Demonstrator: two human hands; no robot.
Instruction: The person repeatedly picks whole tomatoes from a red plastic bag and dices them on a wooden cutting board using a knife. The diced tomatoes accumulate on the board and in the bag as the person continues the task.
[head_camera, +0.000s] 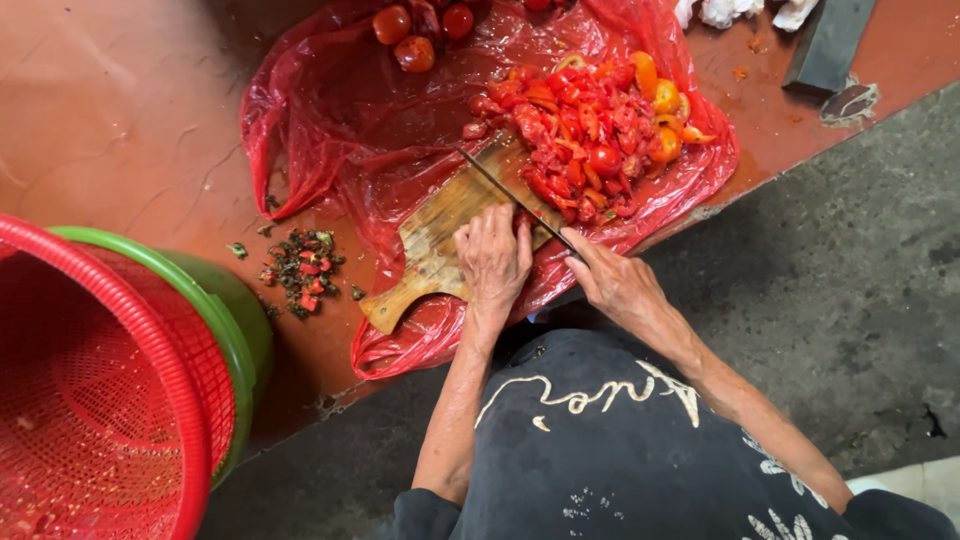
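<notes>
A worn wooden cutting board (432, 238) lies on a red plastic bag (330, 130) spread over a reddish floor. My left hand (492, 258) rests on the board, fingers curled over a piece of tomato. My right hand (617, 282) grips the handle of a long thin knife (510, 195), whose blade lies across the board beside the left hand. A heap of chopped red and orange tomato pieces (590, 140) sits on the bag past the board's far end. Three whole tomatoes (415, 52) lie at the bag's top edge.
A red mesh basket (90, 420) sits inside a green tub (235, 320) at the left. A small pile of dark stems and scraps (300, 270) lies on the floor beside the bag. A dark flat block (828, 45) stands at top right. Grey concrete runs lower right.
</notes>
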